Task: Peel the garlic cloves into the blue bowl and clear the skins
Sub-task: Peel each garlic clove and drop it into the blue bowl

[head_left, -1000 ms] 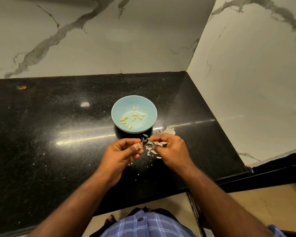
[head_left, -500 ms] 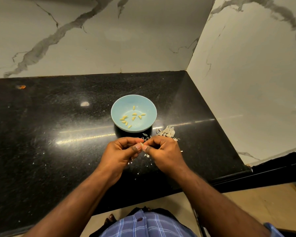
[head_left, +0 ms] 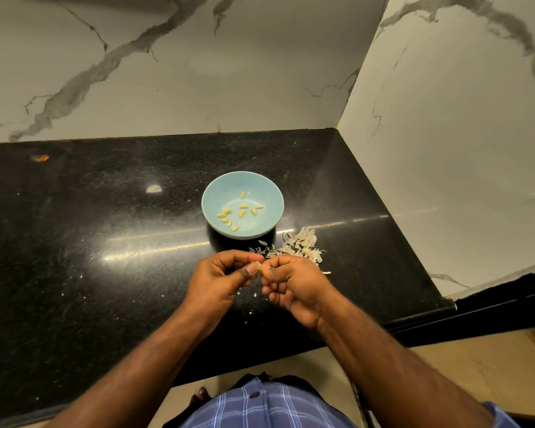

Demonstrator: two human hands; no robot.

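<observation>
Head view, lower centre: left hand (head_left: 223, 281) and right hand (head_left: 294, 288) pinching one small pale garlic clove (head_left: 259, 265) together. Beyond, papery flaky skins (head_left: 300, 247) heaped on speckled black counter (head_left: 90, 242). Farther, round glossy blue bowl (head_left: 212, 197) holding ten peeled cloves (head_left: 241, 211).

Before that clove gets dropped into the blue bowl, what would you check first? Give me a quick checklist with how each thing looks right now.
1. Clove held firmly: ok. The left hand and right hand pinch a small garlic clove between them.
2. Clove fully peeled: cannot tell; the fingers hide most of it.
3. Blue bowl within reach and upright: ok, just beyond the hands on the black counter.
4. Room in the bowl: ok; only a few peeled cloves lie in it.
5. Bowl free of skins: ok, none seen inside.
6. Skins cleared: not ok; the pile of skins lies on the counter to the right of the bowl.
</observation>
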